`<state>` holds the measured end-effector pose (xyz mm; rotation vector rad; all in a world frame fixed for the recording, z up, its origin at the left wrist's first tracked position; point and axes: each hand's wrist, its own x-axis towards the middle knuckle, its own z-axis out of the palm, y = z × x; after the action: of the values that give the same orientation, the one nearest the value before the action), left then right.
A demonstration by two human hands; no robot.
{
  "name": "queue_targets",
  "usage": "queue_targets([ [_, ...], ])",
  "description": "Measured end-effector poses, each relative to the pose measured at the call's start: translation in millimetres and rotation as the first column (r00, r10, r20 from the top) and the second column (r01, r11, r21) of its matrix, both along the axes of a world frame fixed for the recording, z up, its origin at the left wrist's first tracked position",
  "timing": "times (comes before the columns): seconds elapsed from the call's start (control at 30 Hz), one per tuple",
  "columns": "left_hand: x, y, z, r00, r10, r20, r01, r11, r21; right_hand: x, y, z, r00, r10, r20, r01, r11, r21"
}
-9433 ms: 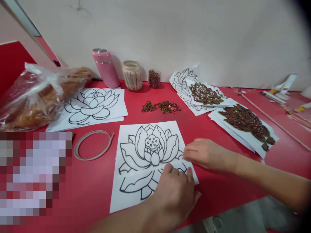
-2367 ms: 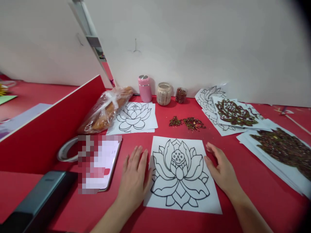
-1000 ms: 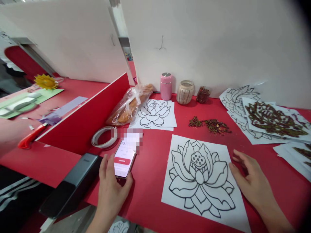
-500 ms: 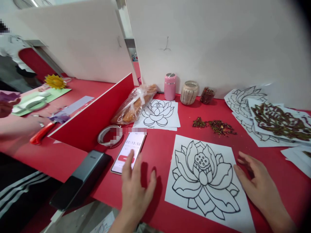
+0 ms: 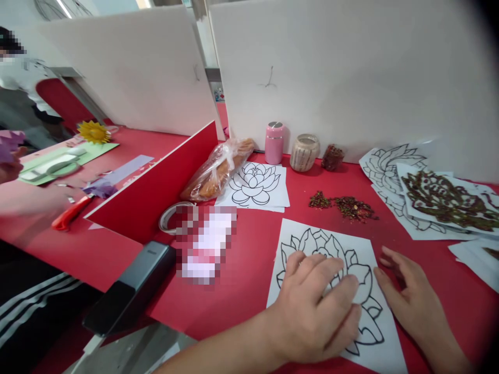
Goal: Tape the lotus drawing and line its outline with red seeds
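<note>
A white sheet with a black-outlined lotus [image 5: 370, 332] lies on the red table. My left hand [image 5: 315, 306] is over the middle of this sheet, its fingers curled and slightly apart; no object shows in it, though the palm side is hidden. At the sheet's right edge rests my right hand [image 5: 409, 296], thumb and fingers apart, holding nothing. Two small heaps of dark red and green grains, one left [image 5: 320, 200] and one right [image 5: 354, 208], lie beyond the sheet. Left of the sheet is a phone [image 5: 206, 244], blurred out by blocks.
Behind stand a pink flask [image 5: 274, 143], a ribbed jar [image 5: 304, 152] and a dark red jar [image 5: 332, 157]. A bagged loaf [image 5: 218, 171], tape roll [image 5: 171, 218] and black device [image 5: 130, 288] sit left, near a red divider [image 5: 167, 179]. Grain-covered sheets [image 5: 448, 200] lie right.
My left hand has moved right, from over the phone to above the lotus sheet, and its fingers have curled. My right hand has stayed at the sheet's edge. The phone is now blurred out.
</note>
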<state>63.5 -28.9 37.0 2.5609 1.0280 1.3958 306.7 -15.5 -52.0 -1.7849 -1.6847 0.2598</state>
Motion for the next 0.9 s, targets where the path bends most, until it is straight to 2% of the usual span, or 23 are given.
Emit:
queue_targets([
  [0.1, 3, 6, -9.3, 0.998, -0.005, -0.066, 0.004, 1.0, -0.004, 0, 1, -0.3, 1.0, -0.007, 0.007, 0.007, 1.0, -0.004],
  [0.23, -2, 13, -23.5, 0.997, 0.078, -0.017, -0.078, 0.997, -0.015, 0, 1, 0.2, 1.0, -0.027, 0.009, 0.027, 0.999, -0.037],
  [0.4, -11, 15, -35.5, 0.994, 0.094, -0.047, -0.096, 0.994, -0.046, -2, -1, 2.9, 0.999, -0.042, 0.008, 0.042, 0.998, -0.049],
  [0.67, -16, 21, -49.0, 0.985, 0.156, -0.077, -0.163, 0.981, -0.102, -4, -1, 4.6, 0.998, -0.053, 0.027, 0.055, 0.996, -0.065],
  [0.9, -16, 22, -52.8, 0.984, 0.165, -0.066, -0.17, 0.982, -0.083, -5, -3, 9.1, 0.999, -0.05, 0.023, 0.052, 0.994, -0.097],
])
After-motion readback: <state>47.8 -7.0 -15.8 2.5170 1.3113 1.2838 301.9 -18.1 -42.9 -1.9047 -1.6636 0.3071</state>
